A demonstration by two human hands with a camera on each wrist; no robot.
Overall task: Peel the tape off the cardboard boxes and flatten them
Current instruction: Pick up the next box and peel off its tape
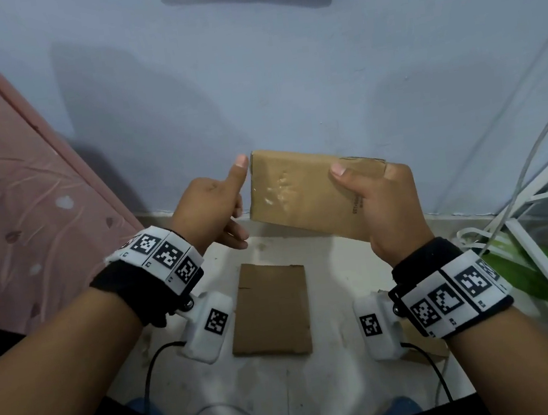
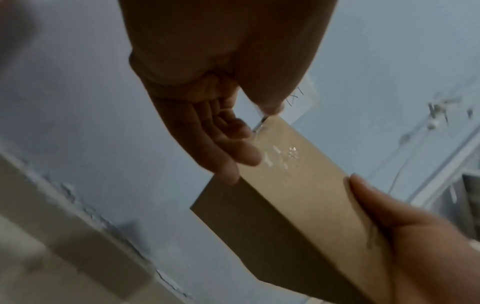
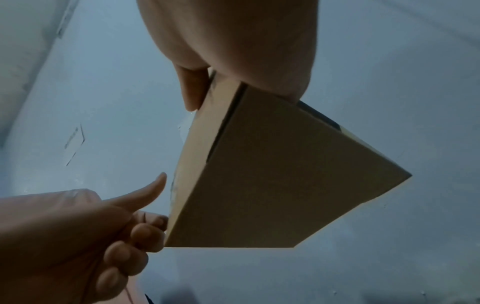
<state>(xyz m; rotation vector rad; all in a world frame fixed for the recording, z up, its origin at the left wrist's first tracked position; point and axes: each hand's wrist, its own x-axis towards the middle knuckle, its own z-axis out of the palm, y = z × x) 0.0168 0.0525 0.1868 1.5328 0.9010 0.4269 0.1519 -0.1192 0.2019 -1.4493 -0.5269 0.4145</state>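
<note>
My right hand point(image 1: 370, 188) grips the right end of a brown cardboard box point(image 1: 299, 197), thumb on the near face and fingers behind it, holding it in the air in front of the wall. Clear wrinkled tape point(image 1: 273, 186) covers the box's left part. My left hand point(image 1: 220, 200) is at the box's left end with the thumb raised against the top left corner and the other fingers loosely bent by the end face. In the left wrist view the thumb tip meets the box point(image 2: 298, 185) at that corner, where a loose flap of tape point(image 2: 303, 98) sticks out.
A flattened piece of cardboard point(image 1: 271, 311) lies on the pale floor below my hands, and another piece point(image 1: 420, 344) shows under my right wrist. Pink bedding point(image 1: 6, 205) rises on the left. A white rack with cables point(image 1: 527, 228) stands on the right.
</note>
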